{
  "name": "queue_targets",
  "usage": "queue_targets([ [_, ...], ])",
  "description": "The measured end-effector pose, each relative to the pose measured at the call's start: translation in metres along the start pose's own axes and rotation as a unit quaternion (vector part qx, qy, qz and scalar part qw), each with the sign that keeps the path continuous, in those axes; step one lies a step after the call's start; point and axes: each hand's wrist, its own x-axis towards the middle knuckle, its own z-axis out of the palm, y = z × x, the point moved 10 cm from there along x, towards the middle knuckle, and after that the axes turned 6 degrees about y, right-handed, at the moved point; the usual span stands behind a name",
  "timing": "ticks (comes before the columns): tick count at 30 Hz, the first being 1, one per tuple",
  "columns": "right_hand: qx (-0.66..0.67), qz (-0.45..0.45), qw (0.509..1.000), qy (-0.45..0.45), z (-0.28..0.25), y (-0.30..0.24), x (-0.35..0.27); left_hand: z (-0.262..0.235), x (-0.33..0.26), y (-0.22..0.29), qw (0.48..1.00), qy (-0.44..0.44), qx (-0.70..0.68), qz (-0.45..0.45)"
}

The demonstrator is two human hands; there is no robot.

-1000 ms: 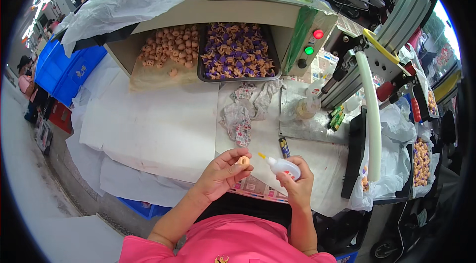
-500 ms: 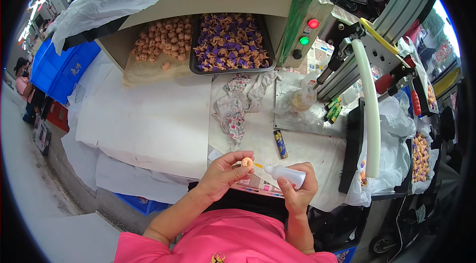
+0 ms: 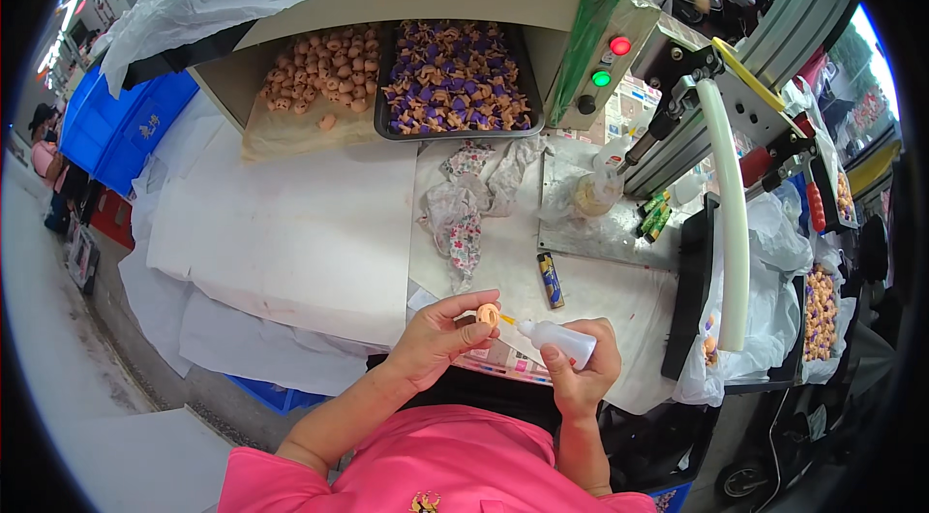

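Observation:
My left hand (image 3: 437, 339) pinches a small orange ring-shaped piece (image 3: 488, 316) between thumb and fingers, just above the table's near edge. My right hand (image 3: 581, 373) grips a small white squeeze bottle (image 3: 559, 340). Its yellow nozzle points left and its tip touches or nearly touches the orange piece. Both hands are close together in front of my pink shirt.
A tray of orange pieces (image 3: 324, 73) and a tray of purple-and-orange pieces (image 3: 455, 82) sit at the back. A patterned rag (image 3: 463, 213), a lighter (image 3: 550, 279) and a jar (image 3: 592, 192) lie on the white-covered table (image 3: 290, 223). A machine with a white tube (image 3: 728, 213) stands right.
My hands have shifted slightly toward me and the bottle's nozzle has closed in on the orange piece. The view has tilted a little.

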Motion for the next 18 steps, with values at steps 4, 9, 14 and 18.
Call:
queue_targets([
  [4,-0.001,0.013,1.000,-0.005,0.0028,0.0036,-0.0006,-0.0023,0.0015,0.0014,1.000,0.003,-0.004,0.008],
  [9,-0.015,0.000,1.000,0.004,-0.0014,0.0023,0.0010,-0.0034,0.0028,0.0030,1.000,0.005,-0.012,0.014],
  [14,-0.033,-0.023,0.999,-0.005,-0.0038,-0.0006,0.0005,-0.0061,0.0059,0.0007,0.999,0.011,-0.044,0.010],
  [18,-0.038,-0.017,0.999,-0.013,-0.0055,-0.0003,-0.0005,-0.0067,0.0095,-0.0027,0.999,0.007,-0.040,0.022],
])
